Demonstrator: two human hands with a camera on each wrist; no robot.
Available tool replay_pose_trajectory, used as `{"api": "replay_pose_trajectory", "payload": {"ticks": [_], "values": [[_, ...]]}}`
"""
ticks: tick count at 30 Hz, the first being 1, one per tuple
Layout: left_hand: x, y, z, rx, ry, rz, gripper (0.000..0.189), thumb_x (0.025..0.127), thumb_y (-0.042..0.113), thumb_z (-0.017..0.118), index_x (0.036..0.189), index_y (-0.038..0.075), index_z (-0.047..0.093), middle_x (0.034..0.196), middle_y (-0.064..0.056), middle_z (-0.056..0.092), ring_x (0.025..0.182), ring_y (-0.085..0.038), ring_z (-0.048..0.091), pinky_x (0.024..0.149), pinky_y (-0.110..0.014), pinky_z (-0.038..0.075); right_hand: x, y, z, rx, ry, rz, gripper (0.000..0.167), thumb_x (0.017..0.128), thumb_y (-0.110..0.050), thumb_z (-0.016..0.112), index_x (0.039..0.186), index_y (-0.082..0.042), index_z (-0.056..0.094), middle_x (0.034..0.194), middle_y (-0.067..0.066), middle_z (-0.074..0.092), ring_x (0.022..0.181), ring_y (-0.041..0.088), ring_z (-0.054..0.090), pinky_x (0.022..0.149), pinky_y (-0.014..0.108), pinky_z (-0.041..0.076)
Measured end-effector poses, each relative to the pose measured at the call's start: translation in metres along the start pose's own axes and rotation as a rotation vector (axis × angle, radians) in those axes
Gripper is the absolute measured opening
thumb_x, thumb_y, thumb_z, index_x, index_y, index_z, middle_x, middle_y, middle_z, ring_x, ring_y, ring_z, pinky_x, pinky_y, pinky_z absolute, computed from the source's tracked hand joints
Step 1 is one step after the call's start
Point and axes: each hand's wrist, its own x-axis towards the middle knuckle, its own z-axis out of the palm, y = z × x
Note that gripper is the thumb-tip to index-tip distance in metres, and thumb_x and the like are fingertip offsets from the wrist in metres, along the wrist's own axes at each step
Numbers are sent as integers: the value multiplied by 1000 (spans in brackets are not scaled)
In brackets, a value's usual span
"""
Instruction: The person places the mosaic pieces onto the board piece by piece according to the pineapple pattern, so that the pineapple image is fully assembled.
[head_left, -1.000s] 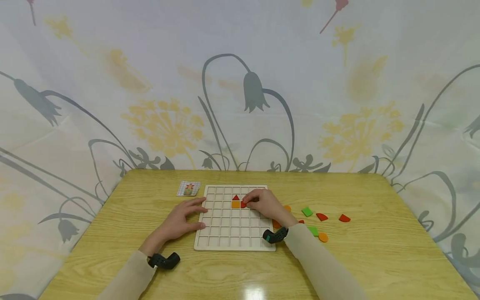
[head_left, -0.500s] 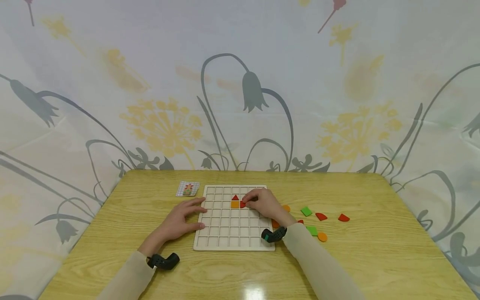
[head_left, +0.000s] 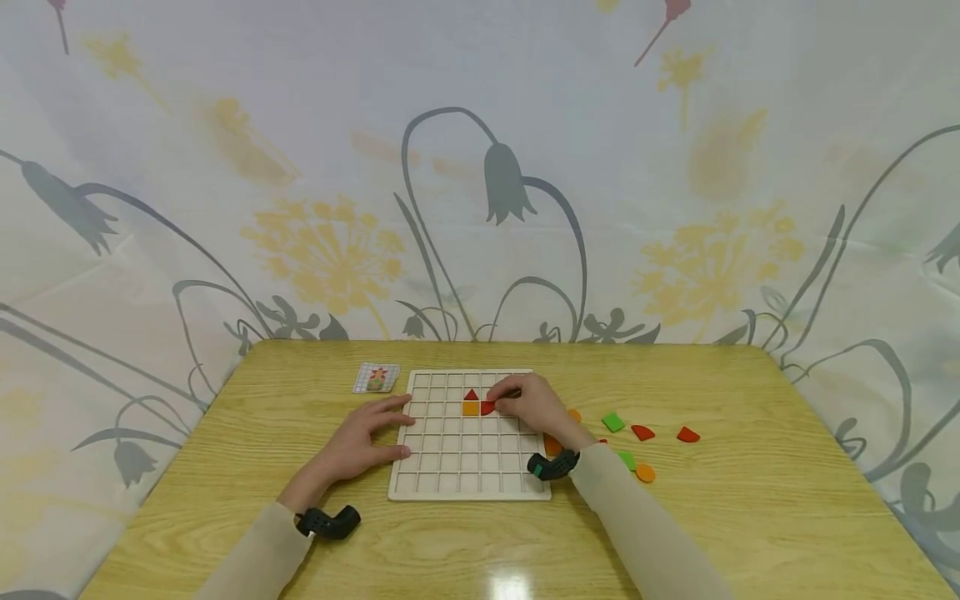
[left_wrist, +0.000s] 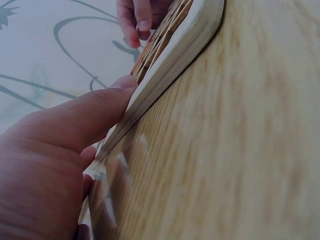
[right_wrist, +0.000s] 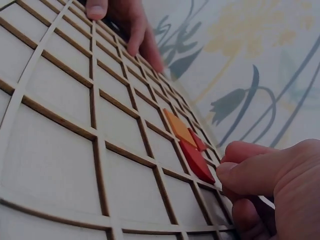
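Observation:
A pale gridded board (head_left: 472, 465) lies on the wooden table. My left hand (head_left: 365, 439) spreads along the board's left edge; in the left wrist view its thumb (left_wrist: 100, 107) rests on the rim. On the board, a red triangle (head_left: 471, 395) sits just above an orange square (head_left: 470, 408). A red quarter-circle piece (right_wrist: 198, 162) fills the cell to the square's right. My right hand (head_left: 534, 404) hovers low over the board, thumb and index fingertips bent right at that piece's outer corner. Its other fingers are curled beneath, partly hidden in the right wrist view.
Right of the board lie loose pieces: a green square (head_left: 613, 422), red quarter-circle pieces (head_left: 688, 435), an orange circle (head_left: 645, 472) and others partly under the right forearm. A small picture card (head_left: 377, 377) lies beyond the board's upper left corner. A flower-patterned backdrop (head_left: 337, 167) rises behind the table.
My right hand has shifted slightly right and away, uncovering more of the red quarter-circle piece, which stays in its cell. The left hand has stayed in place.

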Motion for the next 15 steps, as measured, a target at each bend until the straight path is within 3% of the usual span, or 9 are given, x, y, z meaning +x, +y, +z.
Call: {"api": "replay_pose_trajectory", "payload": {"ticks": [6, 11, 15], "values": [[0, -1, 0, -1, 6, 0, 40, 88, 31, 77, 124, 14, 70, 151, -11, 47, 137, -41, 39, 106, -65, 30, -6, 2, -19, 25, 39, 102, 13, 93, -7, 69, 101, -12, 78, 107, 2, 70, 88, 18, 62, 73, 31, 52], [0, -1, 1, 2, 5, -1, 41, 88, 31, 77, 125, 15, 70, 151, -11, 47, 138, -41, 39, 106, -65, 30, -22, 16, -51, 19, 80, 112, 15, 96, -8, 67, 108, -7, 76, 116, 9, 68, 93, 23, 63, 72, 34, 52], [0, -1, 1, 5, 5, -3, 41, 88, 31, 77, 125, 15, 70, 151, -11, 47, 138, -40, 39, 106, -65, 30, -42, 32, -84, -62, 120, 104, 18, 96, -8, 66, 112, -5, 74, 116, 13, 68, 97, 28, 64, 75, 35, 52]]}}
